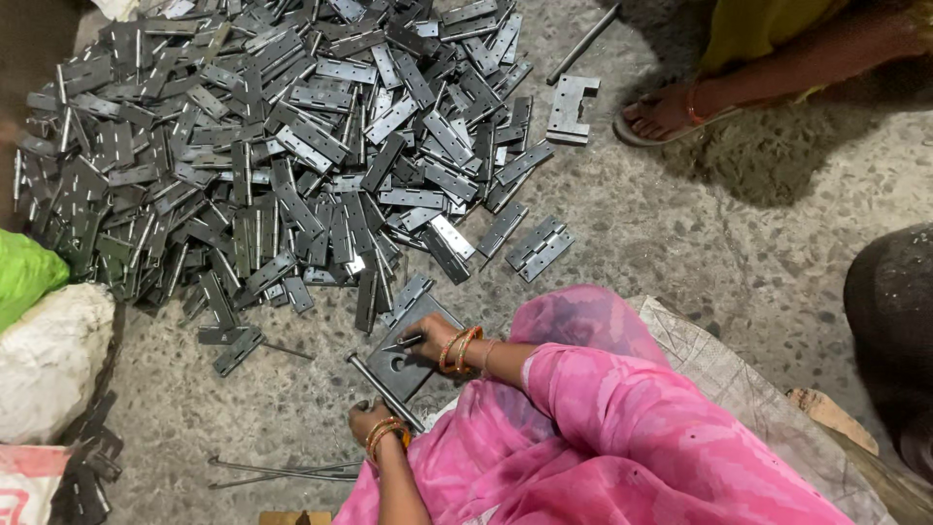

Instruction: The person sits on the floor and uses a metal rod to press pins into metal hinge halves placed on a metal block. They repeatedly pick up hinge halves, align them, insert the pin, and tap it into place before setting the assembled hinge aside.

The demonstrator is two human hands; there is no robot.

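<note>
Pinching a thin pointed pin (401, 342) tight in right hand (425, 333), tip over the grey hinge plate (413, 369) lying on the floor (680, 224) just ahead of the pink-draped knees. Gripping lower end of steel rod (381, 385) in closed left hand (372, 418), slanted along plate's left edge. Probably mid pin-fitting; calls for lining tip to plate, rod steady. Heap of hinges (272, 146) beyond, top-left; another person's sandalled foot (666, 112) top-right.
</note>
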